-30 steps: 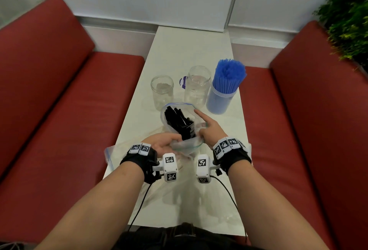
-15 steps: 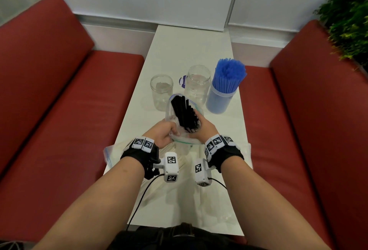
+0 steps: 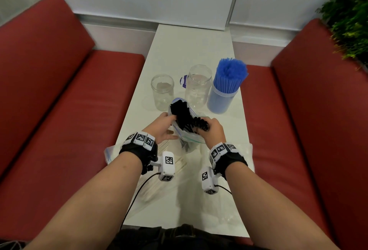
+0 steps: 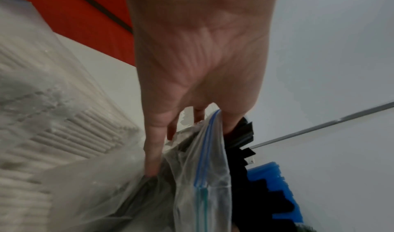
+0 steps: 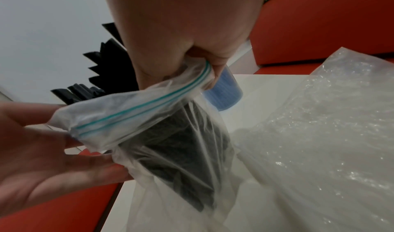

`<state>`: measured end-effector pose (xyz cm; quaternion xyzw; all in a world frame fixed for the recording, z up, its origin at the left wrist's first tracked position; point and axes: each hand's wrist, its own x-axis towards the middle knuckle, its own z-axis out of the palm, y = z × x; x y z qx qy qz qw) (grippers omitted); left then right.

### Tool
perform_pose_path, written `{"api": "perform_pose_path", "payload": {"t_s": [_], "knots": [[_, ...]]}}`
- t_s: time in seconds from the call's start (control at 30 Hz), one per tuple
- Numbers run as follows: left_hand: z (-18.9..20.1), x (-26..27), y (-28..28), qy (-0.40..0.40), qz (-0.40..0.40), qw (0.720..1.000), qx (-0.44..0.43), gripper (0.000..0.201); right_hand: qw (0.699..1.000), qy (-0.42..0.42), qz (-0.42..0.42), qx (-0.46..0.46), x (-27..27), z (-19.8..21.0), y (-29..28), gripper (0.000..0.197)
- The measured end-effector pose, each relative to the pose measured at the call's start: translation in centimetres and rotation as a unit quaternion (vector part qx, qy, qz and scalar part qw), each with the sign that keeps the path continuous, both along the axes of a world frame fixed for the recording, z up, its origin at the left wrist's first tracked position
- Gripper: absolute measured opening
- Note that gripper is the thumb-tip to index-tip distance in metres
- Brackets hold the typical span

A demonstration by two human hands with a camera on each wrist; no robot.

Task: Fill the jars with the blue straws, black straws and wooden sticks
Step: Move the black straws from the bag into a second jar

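Observation:
A bundle of black straws [image 3: 180,113] sticks up out of a clear zip bag [image 3: 190,140] held above the white table [image 3: 191,50]. My right hand [image 3: 209,128] grips the straws together with the bag's rim [image 5: 149,116]; the straws' cut ends [image 5: 106,63] fan out above its fist [image 5: 192,50]. My left hand [image 3: 165,126] lies against the bag's left side with straight fingers [image 4: 153,151]. Behind stand two empty glass jars [image 3: 162,92] [image 3: 198,86] and a jar full of blue straws [image 3: 227,86]. Wooden sticks [image 4: 74,134] lie in a bag under my left wrist.
An empty clear bag [image 5: 319,117] lies on the table to the right of my right wrist. A purple lid [image 3: 183,81] peeks out between the empty jars. Red benches [image 3: 59,110] flank the narrow table, and a plant [image 3: 350,20] stands at the far right.
My right hand has gone from the bag's side to a grip on the straw bundle, which now stands further out of the bag. My left hand has loosened to straight fingers.

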<state>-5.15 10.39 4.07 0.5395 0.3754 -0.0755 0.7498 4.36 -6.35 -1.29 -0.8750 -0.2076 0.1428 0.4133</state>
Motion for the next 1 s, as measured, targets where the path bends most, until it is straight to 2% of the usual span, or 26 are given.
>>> {"api": "perform_pose_path", "payload": {"t_s": [0.2, 0.4, 0.53, 0.63, 0.7, 0.77, 0.87, 1.0], "knots": [[0.5, 0.8, -0.2, -0.042, -0.008, 0.999, 0.025, 0.028, 0.997, -0.057, -0.011, 0.057, 0.0, 0.7, 0.2, 0.025], [0.8, 1.6, 0.4, -0.027, -0.01, 0.999, 0.038, 0.022, 0.994, -0.08, -0.039, 0.056, 0.0, 1.5, 0.3, 0.021], [1.2, 2.2, 0.8, -0.02, -0.008, 0.999, 0.042, 0.021, 0.995, -0.097, -0.021, 0.028, 0.4, 2.7, 0.9, 0.032], [1.4, 2.5, 1.2, -0.017, -0.005, 0.999, 0.041, 0.022, 0.992, -0.094, -0.007, 0.078, 0.9, 3.9, 1.5, 0.046], [1.5, 2.6, 1.5, -0.018, -0.006, 0.999, 0.041, 0.025, 0.99, -0.097, 0.01, 0.106, 1.1, 4.4, 1.8, 0.036], [1.6, 2.8, 1.6, -0.021, -0.014, 0.999, 0.045, 0.028, 0.989, -0.11, 0.026, 0.093, 1.1, 4.5, 2.2, 0.025], [1.6, 3.0, 1.9, -0.024, -0.021, 0.998, 0.049, 0.028, 0.985, -0.148, 0.039, 0.074, 0.8, 4.4, 2.6, 0.025], [1.5, 3.4, 2.2, -0.02, -0.019, 0.999, 0.047, 0.024, 0.983, -0.081, 0.023, 0.166, 0.5, 5.5, 3.4, 0.019]]}}
